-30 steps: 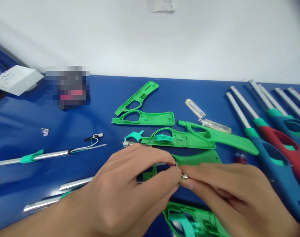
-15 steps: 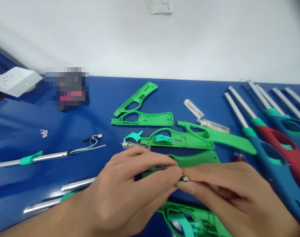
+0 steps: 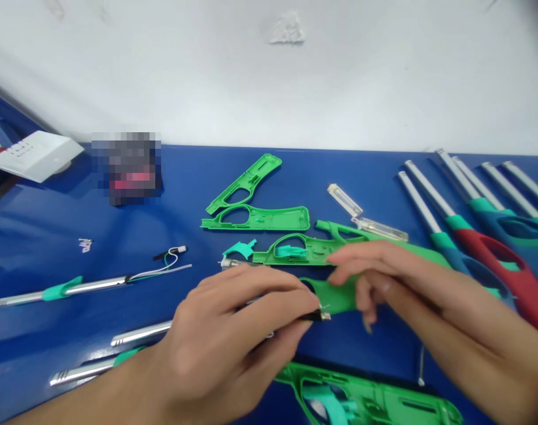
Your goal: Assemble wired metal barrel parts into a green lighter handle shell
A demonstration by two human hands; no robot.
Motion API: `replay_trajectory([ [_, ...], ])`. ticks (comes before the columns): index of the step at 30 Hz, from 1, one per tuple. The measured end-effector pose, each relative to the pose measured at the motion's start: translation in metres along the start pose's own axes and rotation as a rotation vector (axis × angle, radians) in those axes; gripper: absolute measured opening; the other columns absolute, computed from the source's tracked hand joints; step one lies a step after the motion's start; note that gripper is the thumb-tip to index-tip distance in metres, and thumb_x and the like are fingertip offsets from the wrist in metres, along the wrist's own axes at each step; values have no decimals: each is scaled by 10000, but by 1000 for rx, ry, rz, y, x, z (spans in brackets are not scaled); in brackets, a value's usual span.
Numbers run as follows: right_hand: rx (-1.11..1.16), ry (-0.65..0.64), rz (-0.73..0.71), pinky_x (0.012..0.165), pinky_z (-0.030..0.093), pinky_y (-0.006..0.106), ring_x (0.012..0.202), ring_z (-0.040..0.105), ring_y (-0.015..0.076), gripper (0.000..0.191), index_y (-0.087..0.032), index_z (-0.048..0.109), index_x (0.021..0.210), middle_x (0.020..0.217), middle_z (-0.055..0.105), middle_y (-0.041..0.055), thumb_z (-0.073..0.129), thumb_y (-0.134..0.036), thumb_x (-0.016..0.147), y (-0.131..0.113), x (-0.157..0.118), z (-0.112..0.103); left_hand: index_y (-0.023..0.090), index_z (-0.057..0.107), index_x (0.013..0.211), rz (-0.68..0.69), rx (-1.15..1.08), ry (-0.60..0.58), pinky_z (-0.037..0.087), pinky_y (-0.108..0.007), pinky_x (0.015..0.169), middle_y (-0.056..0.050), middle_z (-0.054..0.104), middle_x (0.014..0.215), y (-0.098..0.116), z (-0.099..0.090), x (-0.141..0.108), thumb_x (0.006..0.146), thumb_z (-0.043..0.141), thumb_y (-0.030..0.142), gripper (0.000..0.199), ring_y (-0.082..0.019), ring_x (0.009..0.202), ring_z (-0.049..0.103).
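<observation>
Between the thumb and fingertips of my left hand (image 3: 242,336) is a small black igniter piece (image 3: 314,316) with a metal tip pointing right. Most of it is hidden by the fingers. My right hand (image 3: 384,277) is apart from it, fingers loosely bent and separated, with nothing seen in them. Beneath that hand lie green lighter handle halves (image 3: 313,254). Nearer me, another green handle half (image 3: 375,392) holds a teal trigger (image 3: 333,404). Beyond my left hand are a loose teal trigger (image 3: 240,248) and a clear fuel tank (image 3: 238,263), partly covered.
Long-nosed lighters (image 3: 485,239) lie along the right side. Two clear tanks (image 3: 344,199) and two green halves (image 3: 260,217) lie further back. At left are metal lighter tubes (image 3: 96,284), one with wires, and a white box (image 3: 36,154). A white wall (image 3: 207,71) borders the blue table.
My right hand has let go of the igniter piece's tip and moved up and right, its fingers opening. My left hand keeps hold. The view has tilted slightly upward.
</observation>
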State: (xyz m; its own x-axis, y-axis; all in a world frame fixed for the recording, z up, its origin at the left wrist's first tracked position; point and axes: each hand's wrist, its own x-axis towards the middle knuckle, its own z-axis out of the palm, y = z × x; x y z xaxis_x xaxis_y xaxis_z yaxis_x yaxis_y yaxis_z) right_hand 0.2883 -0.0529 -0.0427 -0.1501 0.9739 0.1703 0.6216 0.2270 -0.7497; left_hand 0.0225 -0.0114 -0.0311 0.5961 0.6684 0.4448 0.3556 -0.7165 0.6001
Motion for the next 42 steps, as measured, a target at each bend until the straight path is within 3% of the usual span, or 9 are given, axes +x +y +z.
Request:
replay_trajectory([
  [3, 140, -32, 116, 931, 671, 212, 1065, 822, 173, 258, -404, 674, 1353, 1219, 798, -12, 523, -374, 1147, -7, -1, 4, 204, 777, 1149, 1, 5, 17, 599, -118, 974, 25, 843, 1100, -1, -2, -3, 990, 726, 89, 202, -68, 984, 800],
  [5, 188, -12, 138, 974, 640, 185, 1138, 811, 171, 239, -415, 669, 1349, 1298, 788, -32, 581, -385, 1129, -10, 1, 6, 196, 787, 1149, 9, 9, 24, 605, -121, 971, 11, 845, 1103, -2, -3, -5, 982, 726, 76, 214, -76, 985, 803],
  [11, 520, 17, 186, 723, 655, 108, 795, 857, 151, 169, -410, 737, 1175, 920, 870, -79, 788, -366, 1020, -18, 10, 10, 185, 802, 1135, 8, -3, 20, 614, -118, 934, -13, 836, 1103, -2, 0, -2, 974, 711, 56, 225, -84, 985, 800],
  [15, 658, -6, 300, 592, 649, 119, 655, 822, 150, 88, -349, 763, 1006, 848, 868, -47, 836, -386, 975, -26, 7, 11, 182, 792, 1107, 4, -17, 14, 612, -117, 939, -12, 831, 1082, 1, 0, 0, 960, 702, 50, 218, -80, 982, 792],
  [22, 532, -118, 454, 432, 505, 162, 461, 617, 117, 271, -337, 826, 683, 547, 696, -32, 931, -549, 815, -33, 4, 7, 171, 742, 1086, -11, -83, 54, 622, -127, 922, -17, 816, 1033, 1, 1, -1, 920, 687, 33, 223, -83, 958, 774],
  [25, 341, -59, 264, 405, 418, 174, 446, 522, 83, 273, -378, 840, 728, 599, 679, -49, 832, -569, 923, -32, 6, 7, 174, 730, 1079, -10, -93, 52, 635, -151, 892, -19, 809, 1019, 1, 1, -2, 917, 677, 29, 224, -92, 938, 770],
  [29, 210, -15, 107, 498, 486, 144, 528, 596, 76, 212, -416, 852, 924, 675, 686, -62, 695, -471, 1055, -30, 8, 7, 178, 727, 1062, -2, -84, 36, 653, -187, 844, -25, 798, 1012, 1, 2, -3, 926, 666, 33, 207, -110, 913, 769],
  [34, 391, -106, 191, 657, 614, 157, 707, 752, 118, 119, -468, 861, 1065, 832, 812, -65, 779, -411, 1001, -30, 10, 10, 193, 721, 1074, 17, -59, 11, 662, -214, 803, -29, 801, 1031, -1, 4, -1, 939, 660, 37, 215, -127, 901, 778],
  [42, 560, -166, 373, 548, 587, 154, 605, 728, 135, 127, -380, 894, 896, 694, 793, -13, 849, -496, 925, -27, 13, 12, 208, 719, 1075, 13, -12, 4, 645, -196, 840, -2, 809, 1055, 0, 0, -1, 956, 663, 55, 201, -104, 914, 783],
])
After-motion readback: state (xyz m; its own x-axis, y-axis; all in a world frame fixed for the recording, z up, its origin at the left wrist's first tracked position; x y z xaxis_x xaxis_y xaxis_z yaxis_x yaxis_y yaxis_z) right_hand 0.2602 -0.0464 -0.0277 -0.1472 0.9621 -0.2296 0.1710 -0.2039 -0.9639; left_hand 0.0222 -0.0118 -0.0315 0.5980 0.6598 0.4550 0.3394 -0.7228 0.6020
